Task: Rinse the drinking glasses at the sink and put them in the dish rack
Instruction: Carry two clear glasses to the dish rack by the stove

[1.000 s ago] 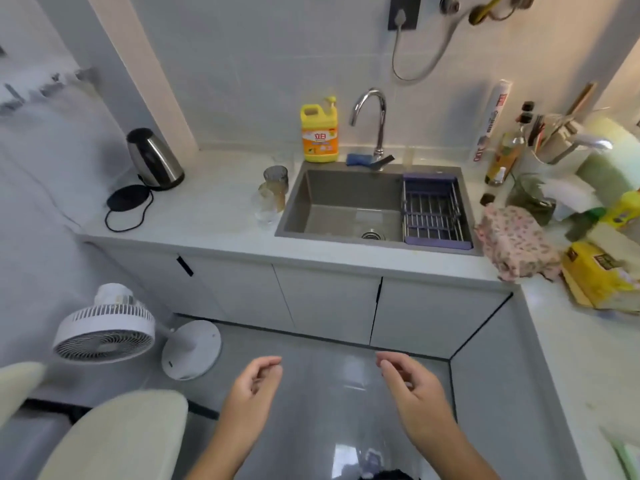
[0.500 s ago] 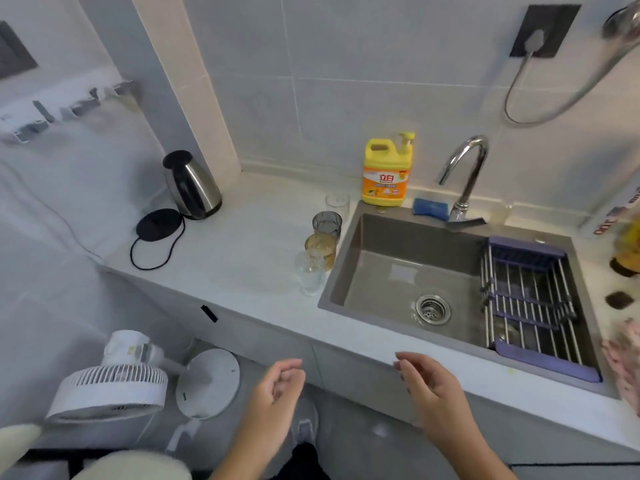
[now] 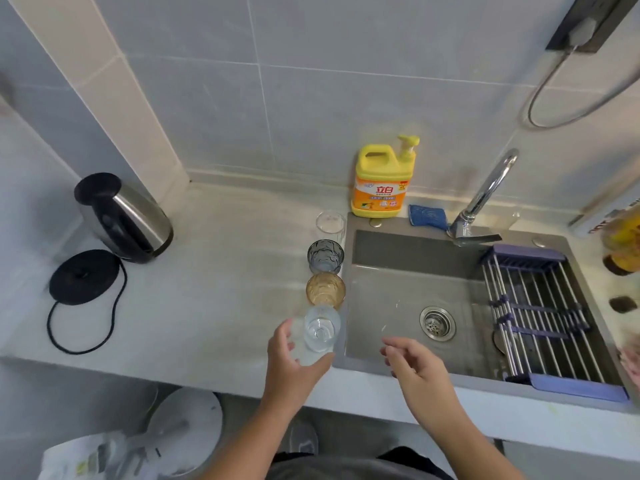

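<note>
Several drinking glasses stand in a row on the counter along the sink's left rim: a clear glass [image 3: 319,330] nearest me, an amber glass [image 3: 325,289], a grey glass [image 3: 325,255] and another clear glass [image 3: 330,223] at the back. My left hand [image 3: 289,367] curls around the nearest clear glass, thumb and fingers on its sides. Empty, with loosely bent fingers, my right hand [image 3: 417,370] hovers over the front rim of the sink [image 3: 381,296]. The dish rack [image 3: 543,317], purple-framed with metal bars, sits empty across the sink's right part.
A chrome faucet [image 3: 485,195] rises behind the basin, with a yellow detergent bottle [image 3: 381,181] and a blue sponge [image 3: 426,215] beside it. A steel kettle [image 3: 121,216] and its black base [image 3: 83,276] stand on the left counter. A fan lies on the floor below.
I have come close to the counter. My left hand reached up from below the counter edge and closed around the nearest clear glass; my right hand rose to the sink's front rim.
</note>
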